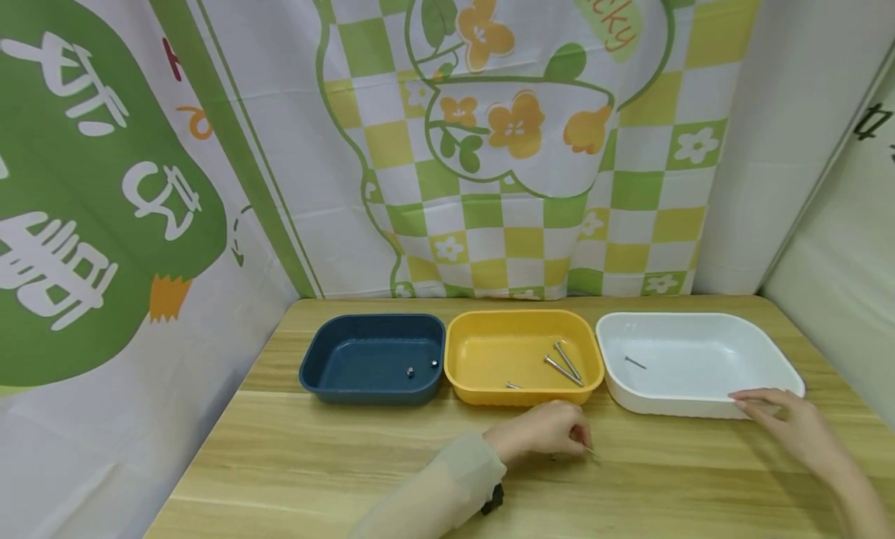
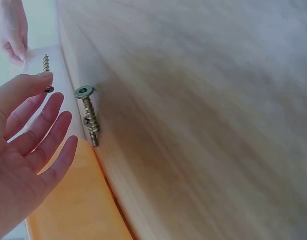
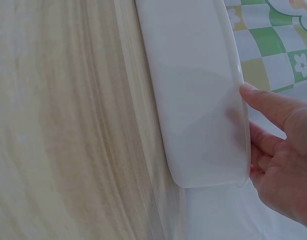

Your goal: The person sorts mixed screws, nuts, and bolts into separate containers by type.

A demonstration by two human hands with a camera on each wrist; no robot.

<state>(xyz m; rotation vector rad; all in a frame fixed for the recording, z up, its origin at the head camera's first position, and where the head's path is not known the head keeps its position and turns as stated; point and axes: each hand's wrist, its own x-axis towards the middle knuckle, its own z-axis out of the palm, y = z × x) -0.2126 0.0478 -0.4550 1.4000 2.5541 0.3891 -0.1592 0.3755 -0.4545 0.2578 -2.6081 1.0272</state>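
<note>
My left hand (image 1: 548,429) is just in front of the yellow tray (image 1: 524,397), above the table. Between thumb and forefinger it pinches a small brass-coloured screw (image 2: 46,67), tip up in the left wrist view. Close to those fingers, more screws (image 2: 90,111) lie on the wood, one with a broad hex-socket head. At the far right my right hand (image 1: 793,426) holds the rim of the white tray (image 1: 678,406). Its thumb rests on the rim, and its fingertips show faintly through the wall in the right wrist view.
Two small metal nuts (image 1: 410,373) lie in the dark blue tray (image 1: 370,396) on the left. Long bolts (image 1: 562,370) and a short screw (image 1: 513,385) are in the yellow tray. The white tray contains one screw (image 1: 635,363). A printed curtain (image 1: 503,236) hangs behind.
</note>
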